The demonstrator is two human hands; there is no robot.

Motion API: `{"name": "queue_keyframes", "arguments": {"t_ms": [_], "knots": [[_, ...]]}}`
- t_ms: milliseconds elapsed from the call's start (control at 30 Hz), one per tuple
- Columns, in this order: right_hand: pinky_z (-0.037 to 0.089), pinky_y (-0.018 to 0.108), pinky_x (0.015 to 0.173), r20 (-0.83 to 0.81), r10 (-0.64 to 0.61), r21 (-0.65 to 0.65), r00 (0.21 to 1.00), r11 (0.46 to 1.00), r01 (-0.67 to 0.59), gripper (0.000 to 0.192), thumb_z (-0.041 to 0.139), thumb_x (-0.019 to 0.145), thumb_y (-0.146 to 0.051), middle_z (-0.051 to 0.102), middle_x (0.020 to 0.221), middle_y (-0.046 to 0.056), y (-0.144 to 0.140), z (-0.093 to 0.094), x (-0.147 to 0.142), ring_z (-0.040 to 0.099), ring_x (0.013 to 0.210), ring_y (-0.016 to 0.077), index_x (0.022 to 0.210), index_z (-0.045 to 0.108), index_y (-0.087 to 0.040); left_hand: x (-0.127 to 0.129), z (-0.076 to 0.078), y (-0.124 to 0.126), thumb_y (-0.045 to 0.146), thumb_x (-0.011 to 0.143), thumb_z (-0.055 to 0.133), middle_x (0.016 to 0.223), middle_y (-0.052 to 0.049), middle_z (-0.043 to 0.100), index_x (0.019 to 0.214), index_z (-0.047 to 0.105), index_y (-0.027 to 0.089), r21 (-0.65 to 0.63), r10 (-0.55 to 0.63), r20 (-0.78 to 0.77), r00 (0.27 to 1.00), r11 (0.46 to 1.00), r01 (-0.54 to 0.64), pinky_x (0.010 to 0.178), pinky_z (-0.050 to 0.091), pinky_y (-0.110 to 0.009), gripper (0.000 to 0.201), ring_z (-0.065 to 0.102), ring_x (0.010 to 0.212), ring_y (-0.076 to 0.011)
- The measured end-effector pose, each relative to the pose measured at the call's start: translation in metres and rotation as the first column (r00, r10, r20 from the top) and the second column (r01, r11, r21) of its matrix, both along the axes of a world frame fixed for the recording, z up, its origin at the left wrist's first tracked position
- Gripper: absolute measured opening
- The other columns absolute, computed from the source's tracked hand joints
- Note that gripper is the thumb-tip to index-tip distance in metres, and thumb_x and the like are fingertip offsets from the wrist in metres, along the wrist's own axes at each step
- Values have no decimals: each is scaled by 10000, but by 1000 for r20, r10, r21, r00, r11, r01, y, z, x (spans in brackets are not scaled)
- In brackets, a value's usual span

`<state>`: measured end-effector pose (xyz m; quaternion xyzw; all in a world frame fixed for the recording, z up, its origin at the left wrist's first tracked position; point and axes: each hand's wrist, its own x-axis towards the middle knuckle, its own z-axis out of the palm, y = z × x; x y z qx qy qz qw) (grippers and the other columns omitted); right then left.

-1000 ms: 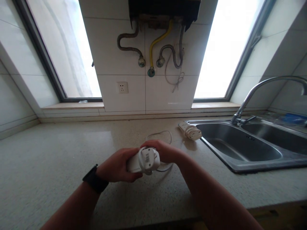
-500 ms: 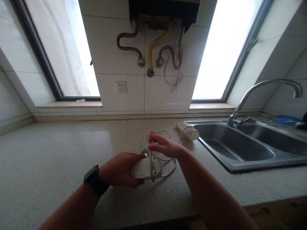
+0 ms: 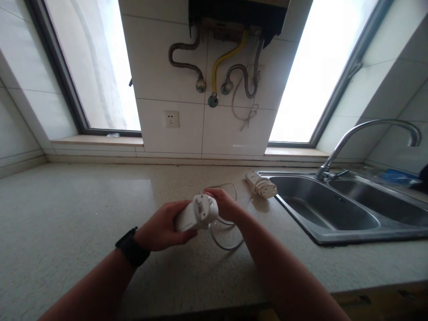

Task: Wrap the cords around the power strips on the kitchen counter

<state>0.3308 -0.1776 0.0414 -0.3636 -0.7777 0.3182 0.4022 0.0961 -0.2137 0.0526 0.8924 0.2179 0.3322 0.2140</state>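
Note:
My left hand [image 3: 165, 225] is wrapped round a white power strip [image 3: 197, 213], held above the counter with one rounded end tilted up towards me. Small dark dots and a patch of label show on that end. Just behind the strip, my right hand [image 3: 222, 203] is closed with its fingertips largely hidden, apparently on the strip's cord. Loops of the pale power cord [image 3: 222, 246] hang and lie on the counter below and beyond my right hand. A second white power strip [image 3: 262, 185], its cord wound round it, lies by the sink.
A double steel sink [image 3: 321, 205] with a tall curved faucet [image 3: 368, 127] fills the right of the speckled counter [image 3: 83, 223]. On the tiled wall are an outlet [image 3: 171, 119] and hoses under a dark appliance [image 3: 237, 20]. Windows stand on both sides.
My left hand has lifted and turned the power strip so its end faces up. My right hand, which pulled the cord across the strip's front, has gone behind it.

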Motion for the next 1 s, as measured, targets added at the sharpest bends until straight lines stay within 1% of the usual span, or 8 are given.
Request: {"name": "queue_keyframes", "arguments": {"t_ms": [100, 233, 333, 467, 567, 633, 833, 1000], "knots": [[348, 232, 659, 167, -163, 146, 972, 979, 139, 346, 451, 973, -434, 563, 743, 8, 2, 0, 1, 494, 716, 126, 816, 579, -154, 0, -3, 6, 450, 840, 668, 1053, -60, 669, 1216, 575, 186, 0, 221, 89, 971, 975, -222, 787, 471, -317, 469, 604, 901, -203], [334, 240, 672, 430, -332, 252, 839, 937, 241, 342, 386, 1014, -418, 660, 849, 24, -3, 5, -4, 572, 763, 140, 958, 640, -197, 0, -5, 14, 533, 853, 627, 1031, -62, 671, 1208, 562, 190, -54, 458, 154, 875, 889, -456, 765, 469, -323, 498, 613, 901, -221], [335, 249, 654, 580, -404, 308, 707, 912, 269, 374, 340, 1030, -455, 688, 884, 42, -9, 7, -12, 617, 791, 165, 1016, 637, -228, -1, -6, 20, 570, 860, 599, 1064, -59, 671, 1264, 534, 220, -92, 530, 151, 835, 848, -522, 792, 470, -334, 538, 628, 942, -237], [379, 277, 660, 711, -476, 417, 518, 878, 236, 363, 337, 1031, -451, 708, 953, 87, -15, 9, -18, 666, 837, 219, 1097, 619, -231, -1, -9, 28, 613, 874, 552, 1075, -80, 678, 1297, 529, 230, -86, 586, 60, 808, 809, -581, 815, 470, -351, 571, 647, 978, -260], [422, 301, 677, 745, -510, 484, 430, 857, 178, 326, 378, 1023, -415, 712, 936, 102, -20, 12, -19, 685, 848, 250, 1089, 625, -213, -1, -12, 33, 645, 867, 533, 1054, -106, 687, 1308, 524, 227, -36, 620, -42, 783, 783, -621, 787, 472, -363, 607, 661, 964, -289], [439, 313, 671, 753, -521, 518, 401, 846, 126, 298, 403, 1017, -384, 712, 908, 99, -25, 16, -18, 690, 833, 259, 1038, 635, -198, -2, -14, 34, 648, 868, 523, 1041, -113, 692, 1315, 521, 244, 12, 632, -112, 767, 773, -635, 764, 470, -370, 603, 669, 944, -303], [429, 301, 614, 779, -487, 558, 395, 826, -83, 174, 458, 970, -184, 700, 927, 84, -41, 28, -13, 678, 804, 235, 984, 631, -170, -2, -15, 34, 662, 858, 513, 1070, -118, 697, 1355, 486, 271, 128, 649, -238, 723, 758, -639, 764, 471, -398, 633, 667, 971, -334], [394, 276, 593, 756, -476, 569, 450, 817, -91, 143, 497, 953, -140, 682, 907, 62, -50, 36, -14, 648, 757, 187, 944, 636, -169, -5, -14, 34, 648, 850, 521, 1099, -125, 696, 1376, 476, 269, 148, 657, -297, 693, 748, -647, 789, 479, -423, 650, 667, 985, -343]]}}
